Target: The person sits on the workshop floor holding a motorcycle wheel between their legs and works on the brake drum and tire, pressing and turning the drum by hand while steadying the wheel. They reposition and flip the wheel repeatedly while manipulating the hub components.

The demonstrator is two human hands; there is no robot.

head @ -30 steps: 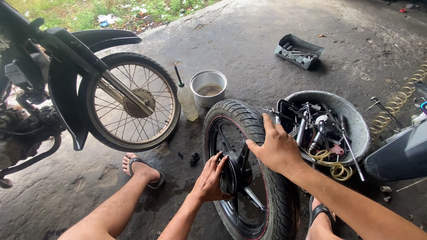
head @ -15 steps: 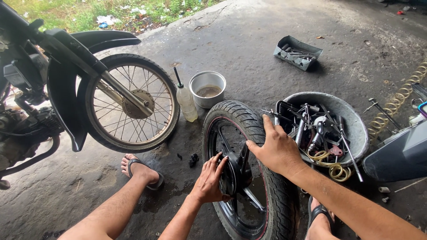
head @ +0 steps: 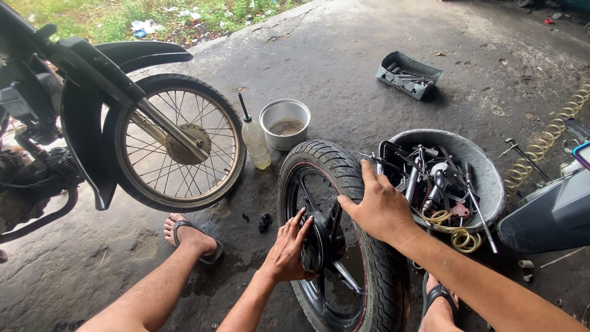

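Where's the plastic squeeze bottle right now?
In the head view, the squeeze bottle stands upright on the concrete, left of centre, between the motorcycle's spoked front wheel and the metal pot.

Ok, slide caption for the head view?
Left hand on hub, right hand steadying upright loose wheel beside tool basin.

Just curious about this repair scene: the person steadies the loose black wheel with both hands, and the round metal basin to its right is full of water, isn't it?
Not quite. The head view shows the round metal basin full of tools and parts, not water. The rest holds: the left hand is at the hub and the right hand on the tyre of the loose black wheel.
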